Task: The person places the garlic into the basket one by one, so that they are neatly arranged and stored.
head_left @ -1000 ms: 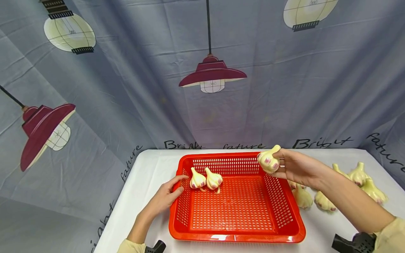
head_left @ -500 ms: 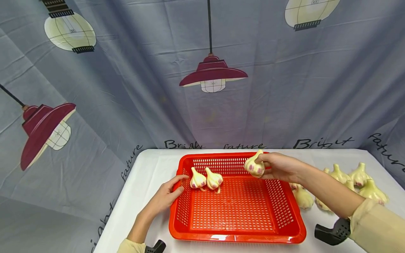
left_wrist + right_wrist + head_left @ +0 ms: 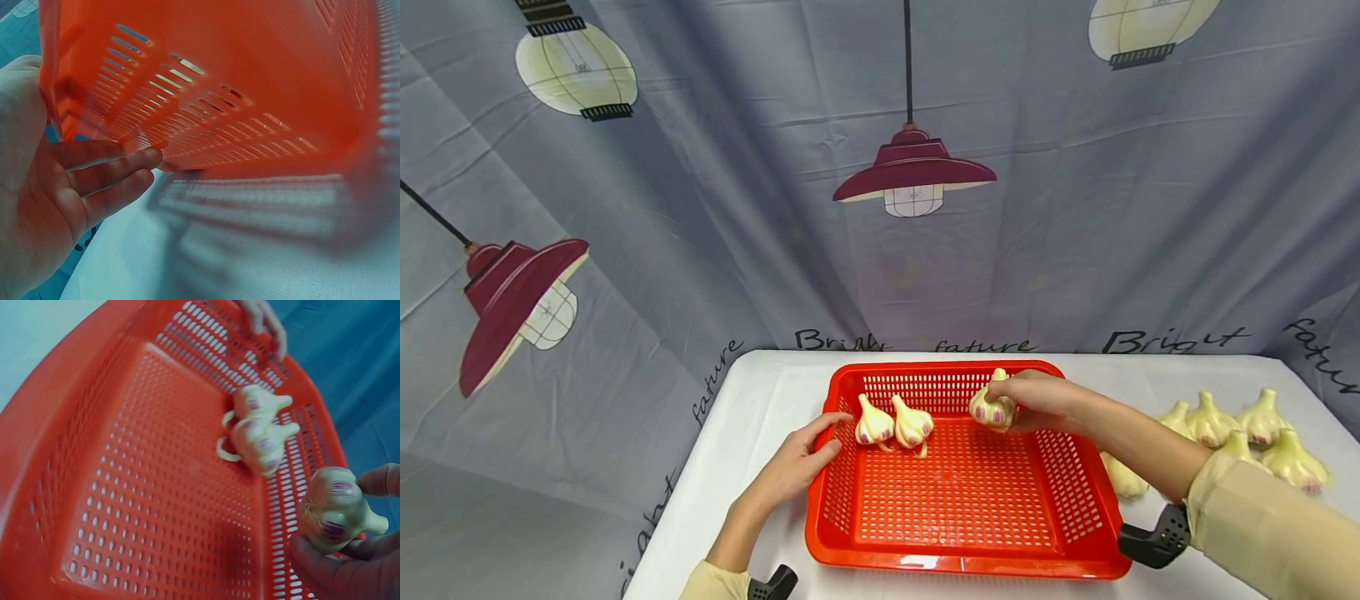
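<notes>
My right hand [image 3: 1047, 402] pinches a garlic bulb [image 3: 983, 409] between thumb and fingers, held above the back right part of a red plastic basket [image 3: 955, 563]. In the right wrist view the held garlic bulb [image 3: 334, 503] has its root side towards the camera and its stem pointing right. Two more garlic bulbs [image 3: 874, 423] [image 3: 913, 425] stand side by side in the basket's back left corner. On the left rim my left hand [image 3: 792, 468] holds the basket; in the left wrist view several fingers [image 3: 112, 178] lie under the rim against the slotted wall.
Several garlic bulbs [image 3: 1262, 418] are grouped on the white table [image 3: 760, 392] to the right of the basket, partly hidden by the right forearm. A grey curtain [image 3: 1037, 250] with printed lamps hangs behind and at the left.
My right hand has carried the garlic bulb left and down, from over the basket's right rim to inside its outline. My left hand has stayed on the left rim.
</notes>
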The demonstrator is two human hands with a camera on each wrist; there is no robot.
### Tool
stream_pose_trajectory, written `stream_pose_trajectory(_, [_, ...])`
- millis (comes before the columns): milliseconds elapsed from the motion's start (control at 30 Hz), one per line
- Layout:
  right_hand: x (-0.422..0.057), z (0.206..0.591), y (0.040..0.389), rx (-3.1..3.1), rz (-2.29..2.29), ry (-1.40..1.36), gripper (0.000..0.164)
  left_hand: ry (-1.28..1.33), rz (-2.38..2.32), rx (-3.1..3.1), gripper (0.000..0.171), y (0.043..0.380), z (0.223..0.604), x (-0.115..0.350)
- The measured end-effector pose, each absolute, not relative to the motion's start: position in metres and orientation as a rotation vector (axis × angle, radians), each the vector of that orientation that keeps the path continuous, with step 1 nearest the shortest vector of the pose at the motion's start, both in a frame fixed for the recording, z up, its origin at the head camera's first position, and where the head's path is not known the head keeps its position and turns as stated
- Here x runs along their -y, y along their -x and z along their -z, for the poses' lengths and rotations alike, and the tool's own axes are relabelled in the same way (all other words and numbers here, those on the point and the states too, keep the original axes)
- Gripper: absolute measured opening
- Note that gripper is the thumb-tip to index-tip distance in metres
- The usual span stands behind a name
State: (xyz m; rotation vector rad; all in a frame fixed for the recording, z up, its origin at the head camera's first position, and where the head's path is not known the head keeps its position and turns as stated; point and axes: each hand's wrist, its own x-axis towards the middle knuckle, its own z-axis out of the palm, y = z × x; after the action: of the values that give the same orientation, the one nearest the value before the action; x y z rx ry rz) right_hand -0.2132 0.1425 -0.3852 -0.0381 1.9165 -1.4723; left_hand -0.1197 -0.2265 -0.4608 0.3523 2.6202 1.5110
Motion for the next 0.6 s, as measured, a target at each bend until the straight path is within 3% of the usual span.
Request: stream_pose_trajectory(600, [-0.111, 0.41, 0.215, -2.04, 1.357, 0.143, 0.025, -0.385, -1.547, -2.594, 0.039, 0.12, 0.462, 0.227])
